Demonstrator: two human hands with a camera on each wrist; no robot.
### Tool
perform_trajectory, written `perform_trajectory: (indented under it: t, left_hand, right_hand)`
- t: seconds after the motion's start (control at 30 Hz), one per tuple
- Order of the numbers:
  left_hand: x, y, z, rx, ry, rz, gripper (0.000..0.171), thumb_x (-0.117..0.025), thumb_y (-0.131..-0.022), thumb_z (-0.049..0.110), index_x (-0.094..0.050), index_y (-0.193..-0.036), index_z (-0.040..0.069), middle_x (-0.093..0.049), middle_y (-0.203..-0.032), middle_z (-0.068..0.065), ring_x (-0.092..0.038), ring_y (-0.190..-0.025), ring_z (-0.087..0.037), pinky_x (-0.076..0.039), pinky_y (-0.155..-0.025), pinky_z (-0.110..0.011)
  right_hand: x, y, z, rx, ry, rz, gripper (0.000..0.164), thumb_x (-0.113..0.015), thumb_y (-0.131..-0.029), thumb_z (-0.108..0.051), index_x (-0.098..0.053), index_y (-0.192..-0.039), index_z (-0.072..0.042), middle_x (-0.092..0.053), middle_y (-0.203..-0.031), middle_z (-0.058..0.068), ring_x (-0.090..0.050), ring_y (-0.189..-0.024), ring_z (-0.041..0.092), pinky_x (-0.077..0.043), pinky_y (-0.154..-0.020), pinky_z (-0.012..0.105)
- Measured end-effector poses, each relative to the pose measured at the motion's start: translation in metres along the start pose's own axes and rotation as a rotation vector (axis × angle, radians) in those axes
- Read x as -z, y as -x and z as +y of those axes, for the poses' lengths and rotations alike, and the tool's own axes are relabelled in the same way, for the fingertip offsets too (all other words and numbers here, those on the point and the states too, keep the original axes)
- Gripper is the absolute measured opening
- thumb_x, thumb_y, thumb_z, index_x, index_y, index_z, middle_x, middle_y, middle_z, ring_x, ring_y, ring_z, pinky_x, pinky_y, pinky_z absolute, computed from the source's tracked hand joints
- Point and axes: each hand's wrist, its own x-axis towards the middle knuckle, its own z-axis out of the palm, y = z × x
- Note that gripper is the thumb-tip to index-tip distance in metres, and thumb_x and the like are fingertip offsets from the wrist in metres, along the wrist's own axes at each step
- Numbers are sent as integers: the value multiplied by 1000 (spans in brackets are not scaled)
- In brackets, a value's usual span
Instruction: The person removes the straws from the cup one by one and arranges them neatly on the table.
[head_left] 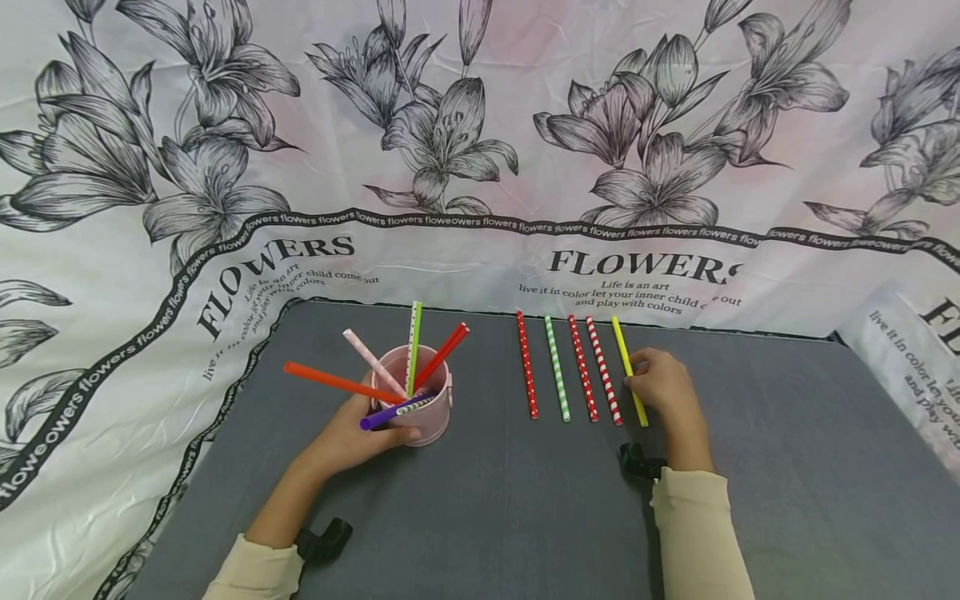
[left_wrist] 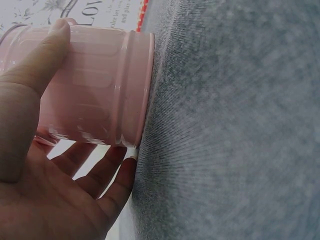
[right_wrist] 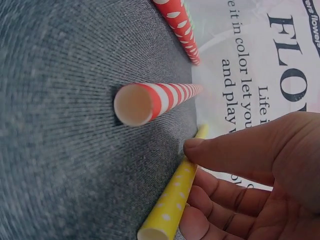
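Note:
My left hand [head_left: 358, 432] grips a small pink bucket [head_left: 431, 427] from its left side, the thumb across the near side in the head view. In the left wrist view the bucket [left_wrist: 95, 85] stands upright with its base at the table. Several paper straws lean out of it, among them an orange one [head_left: 330, 379], a purple one [head_left: 384, 415] and a red one [head_left: 446, 350]. To the right, my right hand [head_left: 666, 387] pinches a yellow straw [head_left: 622, 343] between thumb and fingers. White dots mark that yellow straw [right_wrist: 172, 200] in the right wrist view, close over the table.
Left of the yellow straw, more straws lie in a row: red dotted [head_left: 527, 367], green striped [head_left: 557, 371], another red dotted [head_left: 582, 371] and red striped [head_left: 603, 371]. The grey table [head_left: 510, 500] ends at a flower-printed white sheet [head_left: 480, 267]. Black devices [head_left: 326, 542] sit at both wrists.

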Motion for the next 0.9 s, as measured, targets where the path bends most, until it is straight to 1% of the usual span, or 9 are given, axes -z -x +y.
perform_trajectory:
  t: [0.2,0.4,0.63,0.8,0.9]
  left_hand:
    - [0,0,1,5,-2,-7,81,-83,-81,27,-38,-147,21,-55,-136,-3,-51,-124,-30,-42,-101,-60]
    - [0,0,2,-2,3,-5,82,-84,-81,25,-36,-148,20,-54,-137,-5,-49,-126,-31,-43,-100,-60]
    - [1,0,0,-8,1,-8,83,-83,-82,26,-36,-149,20,-54,-138,-4,-49,-126,-31,-39,-102,-62]
    - [1,-1,0,5,-9,-1,84,-84,-81,27,-36,-149,21,-54,-138,-4,-50,-126,-31,-40,-102,-62]
    - [1,-1,-1,11,-21,0,83,-84,-81,28,-37,-148,21,-55,-137,-4,-51,-124,-30,-41,-101,-61]
  right_hand:
    - [3,3,-1,-21,-15,-31,46,-69,-92,-13,-54,-128,12,-62,-113,31,-62,-93,41,-53,-73,50]
    - [8,6,-5,-15,-31,-31,50,-67,-94,-18,-52,-132,10,-59,-122,33,-61,-101,45,-52,-79,53]
    - [9,7,-8,-15,-73,-44,52,-67,-94,-18,-50,-136,7,-58,-125,32,-61,-103,43,-51,-82,54]
    - [10,7,-11,-5,-76,-34,53,-67,-95,-18,-49,-139,5,-58,-126,30,-60,-105,43,-50,-83,54]
    - [10,7,-13,16,-78,-8,52,-67,-95,-18,-50,-139,5,-59,-126,30,-59,-107,44,-50,-83,55]
